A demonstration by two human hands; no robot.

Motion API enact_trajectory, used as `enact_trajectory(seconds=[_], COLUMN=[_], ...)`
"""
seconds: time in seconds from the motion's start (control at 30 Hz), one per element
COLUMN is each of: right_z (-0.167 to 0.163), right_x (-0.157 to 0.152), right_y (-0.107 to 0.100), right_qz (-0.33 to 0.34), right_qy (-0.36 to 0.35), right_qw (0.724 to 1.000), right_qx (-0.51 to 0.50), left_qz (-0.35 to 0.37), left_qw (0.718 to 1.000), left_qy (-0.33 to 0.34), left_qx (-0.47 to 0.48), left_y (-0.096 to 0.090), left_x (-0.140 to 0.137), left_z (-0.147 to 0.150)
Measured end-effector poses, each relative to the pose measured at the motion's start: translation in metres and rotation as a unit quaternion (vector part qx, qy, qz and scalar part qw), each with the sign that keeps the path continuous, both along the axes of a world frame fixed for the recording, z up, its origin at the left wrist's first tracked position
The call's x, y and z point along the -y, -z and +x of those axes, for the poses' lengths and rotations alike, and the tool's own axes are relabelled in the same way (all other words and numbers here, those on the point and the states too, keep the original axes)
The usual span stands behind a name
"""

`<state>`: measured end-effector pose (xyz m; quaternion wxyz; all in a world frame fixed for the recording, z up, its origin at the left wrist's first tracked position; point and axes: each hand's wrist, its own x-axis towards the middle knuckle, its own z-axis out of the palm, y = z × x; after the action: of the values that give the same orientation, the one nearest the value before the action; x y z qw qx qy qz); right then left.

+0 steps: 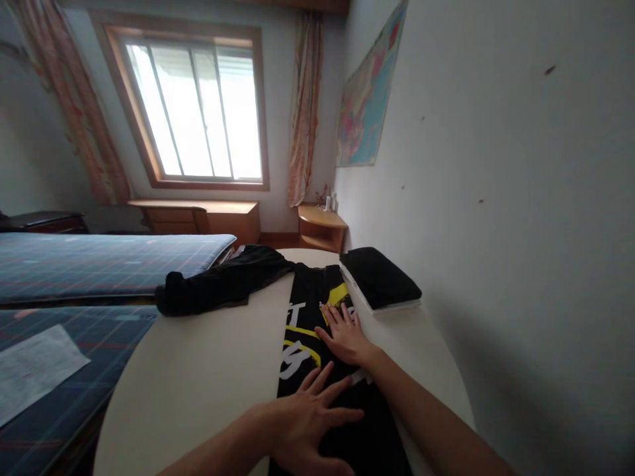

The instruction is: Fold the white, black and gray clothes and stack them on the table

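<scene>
A black shirt [342,423] with white and yellow print lies on the round white table [198,383], its body in a long narrow strip. One black sleeve [218,284] stretches out to the left, over the table's far left edge. Spread flat on the near part of the strip is my left hand [310,420], fingers apart. My right hand [342,335] rests farther up on the printed part, also open with the fingers spread. Neither hand grips the cloth. The near end of the shirt runs out of the picture at the bottom.
A folded black cloth [381,277] lies on something white at the table's far right. Left of the table are plaid mattresses [99,264] with a paper sheet [40,370]. The wall [520,264] stands close on the right. A corner shelf [322,217] is beyond the table.
</scene>
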<state>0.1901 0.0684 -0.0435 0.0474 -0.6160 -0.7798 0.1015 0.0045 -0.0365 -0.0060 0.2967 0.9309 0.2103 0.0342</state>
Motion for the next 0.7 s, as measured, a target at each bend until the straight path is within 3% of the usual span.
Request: enact_trajectory(seconds=[0.13,0.23,0.33,0.57,0.7], right_z=[0.005,0.006,0.008,0.005,-0.008], right_x=[0.016,0.019,0.021,0.025,0.021], right_y=[-0.001,-0.003,-0.004,-0.005,-0.007], right_qz=[0.017,0.019,0.011,0.014,-0.002], right_qy=[-0.010,-0.032,-0.040,-0.013,0.012], right_qw=[1.000,0.999,0.999,1.000,1.000], right_qx=[0.000,-0.003,0.000,0.001,-0.003], left_qz=[-0.014,0.040,0.104,0.161,0.165], left_qw=[0.999,0.992,0.982,0.954,0.952], left_qy=[-0.005,-0.083,-0.144,-0.254,-0.257], left_qx=[0.045,0.090,0.060,-0.018,-0.035], left_y=[-0.004,-0.001,0.014,0.039,0.041], left_x=[-0.009,-0.024,-0.038,-0.057,-0.064], left_z=[-0.005,-0.012,-0.018,-0.022,-0.024])
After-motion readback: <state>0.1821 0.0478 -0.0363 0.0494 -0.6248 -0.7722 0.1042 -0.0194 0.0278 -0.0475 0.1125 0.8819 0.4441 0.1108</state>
